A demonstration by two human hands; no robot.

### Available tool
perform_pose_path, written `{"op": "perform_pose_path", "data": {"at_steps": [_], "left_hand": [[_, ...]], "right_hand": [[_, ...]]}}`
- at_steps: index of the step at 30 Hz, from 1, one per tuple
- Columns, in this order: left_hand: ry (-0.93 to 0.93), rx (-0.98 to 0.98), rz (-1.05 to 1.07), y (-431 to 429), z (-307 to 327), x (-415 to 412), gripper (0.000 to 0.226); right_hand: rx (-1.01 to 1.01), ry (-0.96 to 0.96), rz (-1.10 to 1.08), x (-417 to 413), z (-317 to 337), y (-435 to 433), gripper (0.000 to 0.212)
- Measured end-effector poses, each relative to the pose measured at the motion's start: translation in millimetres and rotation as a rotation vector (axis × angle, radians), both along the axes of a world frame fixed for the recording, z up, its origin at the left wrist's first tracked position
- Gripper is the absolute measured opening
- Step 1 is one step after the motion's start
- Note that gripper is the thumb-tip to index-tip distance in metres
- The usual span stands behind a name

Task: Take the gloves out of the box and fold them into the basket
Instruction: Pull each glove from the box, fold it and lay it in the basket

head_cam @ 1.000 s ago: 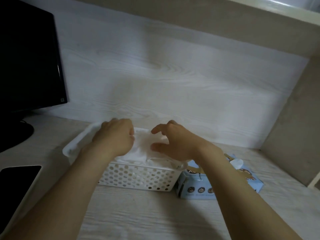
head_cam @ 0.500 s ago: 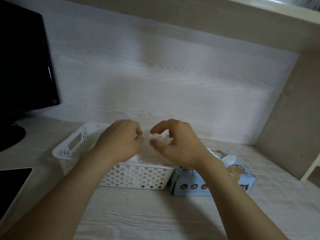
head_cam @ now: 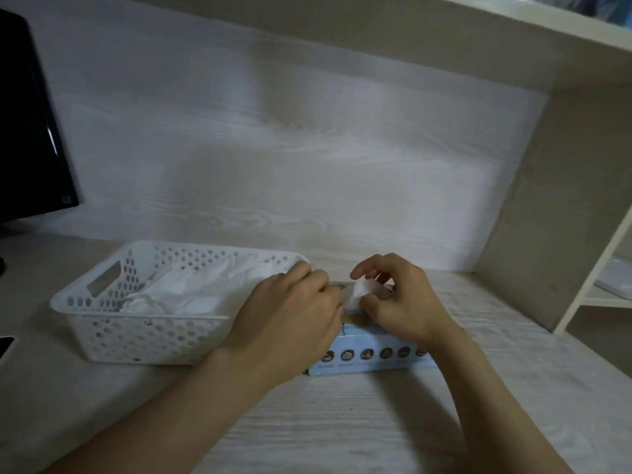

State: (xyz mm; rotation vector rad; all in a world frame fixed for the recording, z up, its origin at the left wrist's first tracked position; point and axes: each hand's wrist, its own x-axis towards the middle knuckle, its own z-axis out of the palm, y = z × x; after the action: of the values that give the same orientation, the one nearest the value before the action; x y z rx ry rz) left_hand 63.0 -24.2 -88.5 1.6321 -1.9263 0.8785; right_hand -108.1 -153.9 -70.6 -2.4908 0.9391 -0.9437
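White glove (head_cam: 357, 293) | pinched between left hand (head_cam: 290, 314), right hand (head_cam: 402, 304) | above box (head_cam: 372, 361)

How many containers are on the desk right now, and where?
2. A white basket on the left, gloves in it; a blue box just right of it, under the left hand and the right hand, which pinches a glove. Others may be hidden.

No text you can read: print beneath the round icons (head_cam: 366, 354) on the blue box (head_cam: 376, 366) blurs, likewise the corner sticker (head_cam: 66, 199) on the monitor (head_cam: 24, 131).
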Motion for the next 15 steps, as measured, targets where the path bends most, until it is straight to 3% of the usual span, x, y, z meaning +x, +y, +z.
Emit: {"op": "perform_pose_path", "data": {"at_steps": [6, 10, 15], "left_hand": [[-0.081, 0.042, 0.018, -3, -1, -1, 0.028], [-0.027, 0.047, 0.051, -3, -3, -1, 0.038], [0.043, 0.052, 0.1, -4, -4, -1, 0.04]], "right_hand": [[-0.077, -0.189, 0.02, -1, -14, -11, 0.021], [-0.186, -0.199, -0.015, 2, -17, -13, 0.018], [-0.256, -0.355, -0.081, 6, -15, -9, 0.012]]}}
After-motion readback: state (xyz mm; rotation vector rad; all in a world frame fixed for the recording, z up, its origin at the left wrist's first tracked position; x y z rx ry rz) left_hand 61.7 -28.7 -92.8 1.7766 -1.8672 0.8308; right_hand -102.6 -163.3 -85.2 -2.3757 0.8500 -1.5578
